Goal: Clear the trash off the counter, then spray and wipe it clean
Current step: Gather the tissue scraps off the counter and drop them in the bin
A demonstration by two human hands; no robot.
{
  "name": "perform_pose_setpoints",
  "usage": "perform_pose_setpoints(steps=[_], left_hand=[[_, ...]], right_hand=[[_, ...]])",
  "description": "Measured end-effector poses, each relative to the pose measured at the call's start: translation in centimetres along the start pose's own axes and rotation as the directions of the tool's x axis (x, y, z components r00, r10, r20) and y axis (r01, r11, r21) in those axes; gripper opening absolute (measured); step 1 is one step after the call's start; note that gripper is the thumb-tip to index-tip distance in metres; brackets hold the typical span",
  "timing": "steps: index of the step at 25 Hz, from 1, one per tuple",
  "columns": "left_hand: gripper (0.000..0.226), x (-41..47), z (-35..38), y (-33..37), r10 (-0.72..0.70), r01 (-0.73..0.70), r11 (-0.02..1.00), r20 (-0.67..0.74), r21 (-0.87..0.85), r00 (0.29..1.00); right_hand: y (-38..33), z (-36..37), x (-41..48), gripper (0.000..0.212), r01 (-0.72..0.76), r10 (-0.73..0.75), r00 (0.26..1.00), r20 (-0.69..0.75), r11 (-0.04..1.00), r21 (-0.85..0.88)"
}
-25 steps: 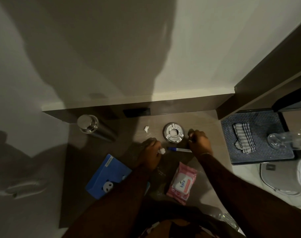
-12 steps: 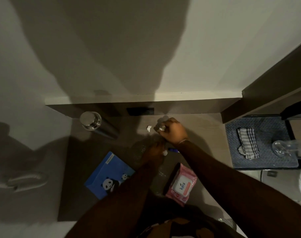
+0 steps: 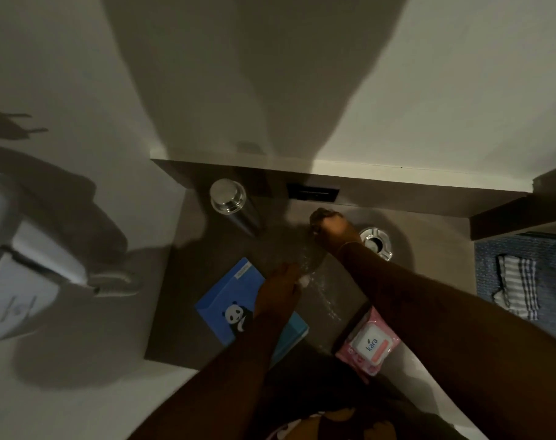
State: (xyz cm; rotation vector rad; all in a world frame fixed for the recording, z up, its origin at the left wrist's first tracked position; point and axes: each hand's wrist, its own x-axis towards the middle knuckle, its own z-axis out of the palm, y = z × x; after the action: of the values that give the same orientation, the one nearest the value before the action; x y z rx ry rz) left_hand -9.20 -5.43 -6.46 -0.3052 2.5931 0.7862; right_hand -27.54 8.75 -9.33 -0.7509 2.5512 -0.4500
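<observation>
- Far left on the tabletop (image 3: 181, 312), your steel bottle (image 3: 229, 198) stands by the blue panda box (image 3: 225, 300); a careless sweep could tip it.
- Your left hand (image 3: 278, 292) is curled over a white paper scrap (image 3: 303, 281); a loose hold drops it.
- White specks (image 3: 321, 290) are scattered between your hands.
- Your right hand (image 3: 332, 228) is fisted at the back, beside the ashtray (image 3: 376, 241). It has moved back since a second ago, and the scrap lying there is gone; contents unseen.
- The pink wipes pack (image 3: 370, 342) is nearest you.

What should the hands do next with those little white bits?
Probably carry them off to a bin. The right hand is closed over a white scrap near the ashtray, the left hand pinches another, and none shows loose on the counter.
</observation>
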Motion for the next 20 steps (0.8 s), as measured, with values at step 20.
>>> perform_pose_setpoints(steps=[20], left_hand=[[0.015,-0.2,-0.6,11.8,0.259,-0.288,0.929,-0.149,-0.231,0.954]], right_hand=[[-0.8,-2.4,-17.0,0.028,-0.264,0.468,0.714,0.521,-0.509,0.819]])
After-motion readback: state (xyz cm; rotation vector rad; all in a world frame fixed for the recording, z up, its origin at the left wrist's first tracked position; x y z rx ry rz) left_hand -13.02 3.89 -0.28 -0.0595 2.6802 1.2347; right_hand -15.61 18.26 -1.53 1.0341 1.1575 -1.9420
